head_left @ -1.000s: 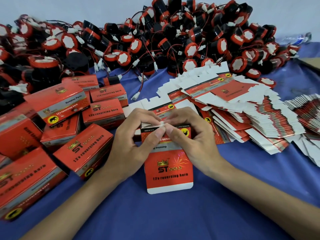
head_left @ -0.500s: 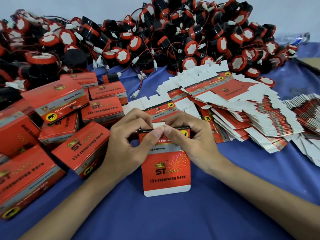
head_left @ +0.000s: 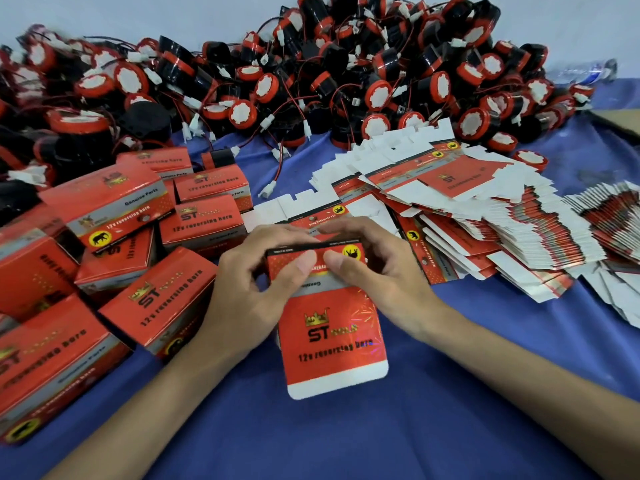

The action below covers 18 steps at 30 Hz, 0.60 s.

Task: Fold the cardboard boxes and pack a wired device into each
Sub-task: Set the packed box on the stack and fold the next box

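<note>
Over blue cloth (head_left: pixel 346 441), hands (head_left: pixel 242 292) (head_left: pixel 381 282) pinch glossy cardboard box (head_left: pixel 332 337)

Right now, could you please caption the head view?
Left hand and right hand fold a red box between packed boxes and flat blanks.

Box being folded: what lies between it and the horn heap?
Head view: behind the box, a flat unfolded carton, then blue cloth with a loose white plug.
</note>
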Each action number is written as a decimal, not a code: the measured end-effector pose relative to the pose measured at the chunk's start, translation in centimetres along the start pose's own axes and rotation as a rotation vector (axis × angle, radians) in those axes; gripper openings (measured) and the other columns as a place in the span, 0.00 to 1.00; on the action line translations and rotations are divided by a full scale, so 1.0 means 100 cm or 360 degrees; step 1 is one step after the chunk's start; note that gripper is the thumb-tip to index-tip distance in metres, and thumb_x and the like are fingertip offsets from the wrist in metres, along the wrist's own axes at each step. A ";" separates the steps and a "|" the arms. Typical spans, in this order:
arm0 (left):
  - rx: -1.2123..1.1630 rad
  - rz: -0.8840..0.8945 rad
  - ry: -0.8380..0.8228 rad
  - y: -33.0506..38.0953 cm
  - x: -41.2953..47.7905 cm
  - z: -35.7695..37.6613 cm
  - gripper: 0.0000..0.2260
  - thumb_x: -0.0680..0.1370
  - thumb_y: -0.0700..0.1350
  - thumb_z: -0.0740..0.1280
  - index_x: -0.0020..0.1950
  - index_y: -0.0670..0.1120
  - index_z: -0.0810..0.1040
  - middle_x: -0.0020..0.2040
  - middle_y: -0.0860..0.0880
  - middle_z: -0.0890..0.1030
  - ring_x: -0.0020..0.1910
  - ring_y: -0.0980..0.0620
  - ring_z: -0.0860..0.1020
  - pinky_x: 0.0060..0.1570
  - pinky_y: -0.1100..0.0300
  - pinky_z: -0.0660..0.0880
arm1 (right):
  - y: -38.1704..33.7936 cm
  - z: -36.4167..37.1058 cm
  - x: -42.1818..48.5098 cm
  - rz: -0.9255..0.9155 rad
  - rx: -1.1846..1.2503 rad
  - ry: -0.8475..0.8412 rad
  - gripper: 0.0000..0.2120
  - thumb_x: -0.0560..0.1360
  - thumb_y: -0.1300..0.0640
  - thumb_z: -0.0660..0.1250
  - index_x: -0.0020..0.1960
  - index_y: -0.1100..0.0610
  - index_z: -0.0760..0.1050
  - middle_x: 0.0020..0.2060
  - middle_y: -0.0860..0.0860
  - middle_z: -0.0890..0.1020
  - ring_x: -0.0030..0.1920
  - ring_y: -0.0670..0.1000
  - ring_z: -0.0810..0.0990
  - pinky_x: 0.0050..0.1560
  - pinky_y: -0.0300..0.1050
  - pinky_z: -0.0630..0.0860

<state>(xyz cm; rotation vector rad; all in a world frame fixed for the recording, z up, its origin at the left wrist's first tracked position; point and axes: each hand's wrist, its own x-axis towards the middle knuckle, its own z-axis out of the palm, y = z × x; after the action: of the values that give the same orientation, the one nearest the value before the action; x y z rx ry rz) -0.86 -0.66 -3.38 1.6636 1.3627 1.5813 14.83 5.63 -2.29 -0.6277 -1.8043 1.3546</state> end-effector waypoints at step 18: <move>-0.0038 -0.0067 0.0035 -0.003 0.004 0.002 0.18 0.73 0.54 0.64 0.54 0.41 0.76 0.52 0.47 0.79 0.51 0.55 0.79 0.48 0.69 0.72 | 0.006 0.004 -0.001 -0.0324 -0.0058 0.0228 0.07 0.73 0.60 0.68 0.49 0.50 0.76 0.45 0.39 0.82 0.45 0.42 0.81 0.43 0.36 0.78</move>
<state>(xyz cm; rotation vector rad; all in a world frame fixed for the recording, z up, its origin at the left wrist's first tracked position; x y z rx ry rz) -0.86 -0.11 -3.46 1.5977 1.3752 1.5904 14.53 5.54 -2.94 -0.5305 -1.7298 1.1152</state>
